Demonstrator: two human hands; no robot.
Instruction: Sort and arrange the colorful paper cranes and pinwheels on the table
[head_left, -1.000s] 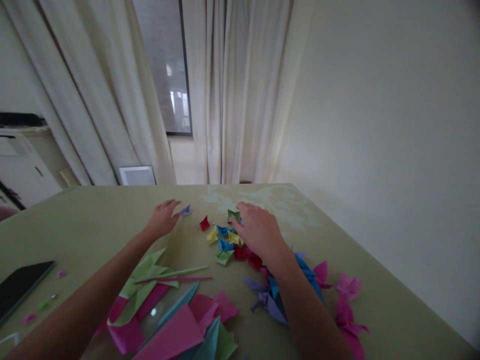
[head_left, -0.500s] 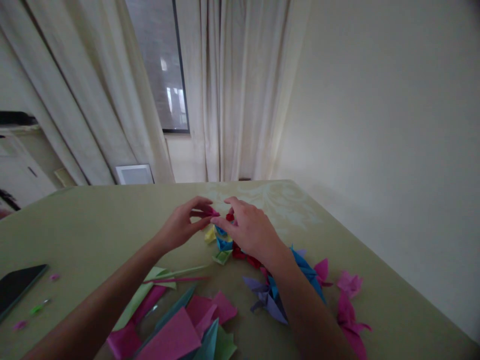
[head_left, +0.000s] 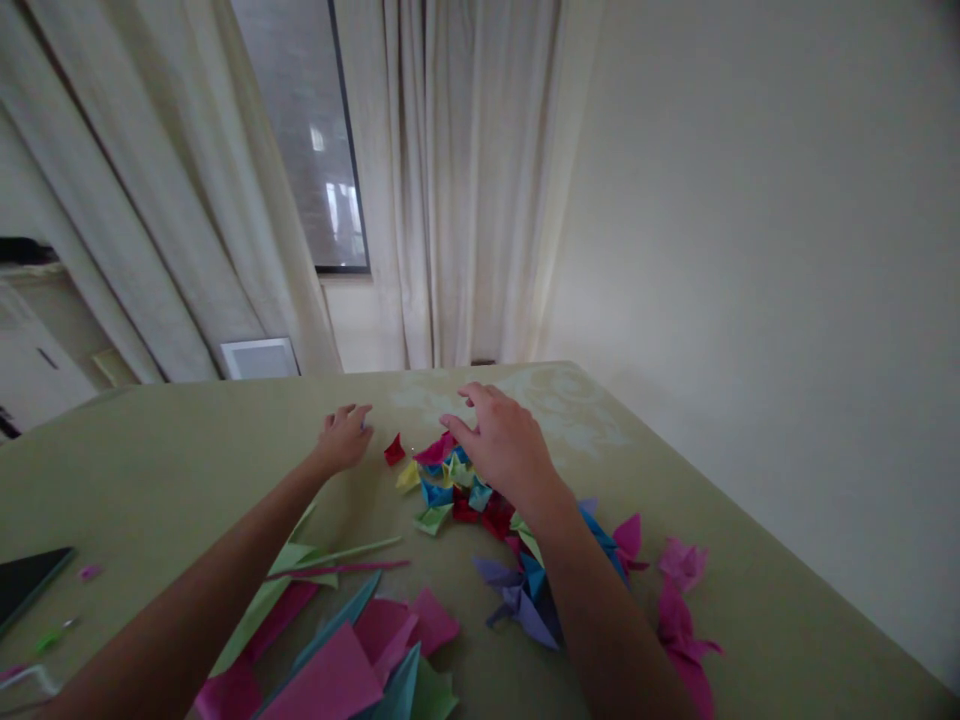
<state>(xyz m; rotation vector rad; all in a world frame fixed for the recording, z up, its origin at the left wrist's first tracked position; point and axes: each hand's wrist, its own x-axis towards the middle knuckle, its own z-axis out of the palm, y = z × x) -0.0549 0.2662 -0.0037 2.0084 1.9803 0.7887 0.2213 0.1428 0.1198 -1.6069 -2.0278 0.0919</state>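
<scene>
My left hand [head_left: 345, 438] hovers over the table to the left of a cluster of small folded papers, its fingers apart; a tiny bluish spot shows by the fingertips, too small to name. My right hand [head_left: 508, 442] is above the cluster's right side, thumb and index finger spread. Just below its thumb lies a pink folded paper [head_left: 435, 452]. Around it sit a red folded paper [head_left: 394, 450], a yellow one [head_left: 409, 478], a blue one [head_left: 436, 493] and a light green one [head_left: 433, 519]. My right hand and forearm hide part of the pile.
Pink paper sheets [head_left: 330, 675] and a blue-green strip [head_left: 337, 625] lie near the front. Purple origami [head_left: 521, 602] and pink origami [head_left: 684, 640] are beside my right forearm. A dark flat device [head_left: 30, 585] lies at left, near a small green item [head_left: 49, 640].
My hands have parted: the left moved leftward, away from the cluster. The pink paper that was at my left fingers now lies on the cluster. The view has shifted slightly.
</scene>
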